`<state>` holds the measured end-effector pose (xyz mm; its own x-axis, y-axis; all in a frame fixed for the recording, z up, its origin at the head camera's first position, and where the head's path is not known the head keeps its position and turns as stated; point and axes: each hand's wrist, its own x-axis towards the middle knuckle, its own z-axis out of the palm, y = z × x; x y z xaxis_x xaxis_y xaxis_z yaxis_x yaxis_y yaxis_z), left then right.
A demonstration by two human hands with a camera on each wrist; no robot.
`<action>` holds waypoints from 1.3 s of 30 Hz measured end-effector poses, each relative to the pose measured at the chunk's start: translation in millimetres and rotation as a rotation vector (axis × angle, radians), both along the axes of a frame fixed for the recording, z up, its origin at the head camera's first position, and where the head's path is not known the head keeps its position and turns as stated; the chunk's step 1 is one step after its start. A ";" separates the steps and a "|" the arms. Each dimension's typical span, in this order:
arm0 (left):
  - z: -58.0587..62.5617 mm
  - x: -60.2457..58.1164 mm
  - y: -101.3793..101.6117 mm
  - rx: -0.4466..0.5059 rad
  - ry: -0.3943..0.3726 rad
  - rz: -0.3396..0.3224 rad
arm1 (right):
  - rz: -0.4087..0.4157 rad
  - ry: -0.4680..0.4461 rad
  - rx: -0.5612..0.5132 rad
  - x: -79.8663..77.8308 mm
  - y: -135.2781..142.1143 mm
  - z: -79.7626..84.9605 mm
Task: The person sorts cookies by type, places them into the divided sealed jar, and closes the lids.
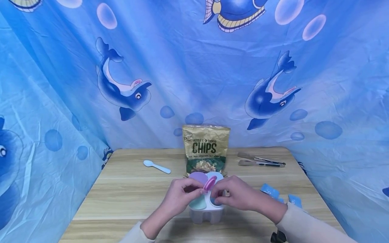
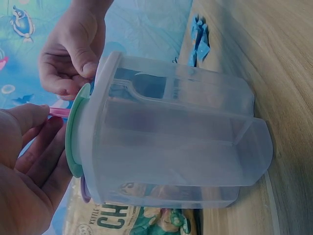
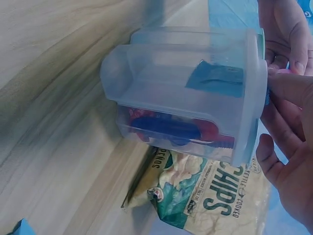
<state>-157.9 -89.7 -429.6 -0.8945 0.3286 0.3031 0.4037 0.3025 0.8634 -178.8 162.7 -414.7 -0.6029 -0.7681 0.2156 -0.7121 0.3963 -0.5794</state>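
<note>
A clear plastic container with several compartments (image 1: 206, 216) stands upright on the table, its white top carrying purple (image 1: 198, 177), pale blue (image 1: 216, 176) and mint green (image 1: 198, 202) lids. My left hand (image 1: 183, 195) pinches a raised pink lid (image 1: 210, 183) over the middle of the top. At the front right opening, my right hand (image 1: 234, 193) pinches a small blue packet (image 3: 217, 78), which hangs mostly inside that compartment, high above its floor. Red and dark blue items (image 3: 168, 129) show through the wall of the compartment beside it.
A bag of kettle-cooked chips (image 1: 206, 148) stands directly behind the container. To the left lies a pale blue spoon (image 1: 156, 166). Tongs (image 1: 261, 162) lie at the back right, and more blue packets (image 1: 294, 200) lie near my right forearm.
</note>
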 end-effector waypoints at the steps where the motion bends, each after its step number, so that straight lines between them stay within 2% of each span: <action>1: 0.0 0.1 -0.1 0.001 0.002 0.000 | 0.004 0.003 0.009 0.2 -0.1 -0.2; 5: -0.2 0.1 -0.6 0.007 0.003 -0.002 | 0.023 0.030 0.017 1.3 0.0 -1.5; 9: -0.2 -0.2 0.0 0.001 0.001 0.003 | 0.019 0.042 -0.049 1.4 4.2 -2.9; 12: -0.4 0.2 0.4 0.004 -0.004 0.008 | -0.012 0.029 -0.115 -0.4 12.2 -2.4; 17: -0.4 0.9 0.9 0.016 -0.020 0.018 | -0.133 -0.033 -0.156 -8.3 39.2 -2.6; 23: 0.4 1.0 1.4 0.014 -0.021 0.024 | -0.345 -0.046 -0.081 -19.8 87.9 -12.0; 26: 0.4 0.9 1.2 0.013 -0.021 0.026 | -0.426 -0.035 -0.047 -23.8 114.0 -21.0; 34: 1.2 1.6 1.5 0.006 -0.018 0.029 | -0.564 -0.006 0.052 -30.8 170.0 -49.1; 39: 1.1 2.3 1.7 -0.001 -0.014 0.037 | -0.603 -0.080 0.114 -34.4 188.6 -64.5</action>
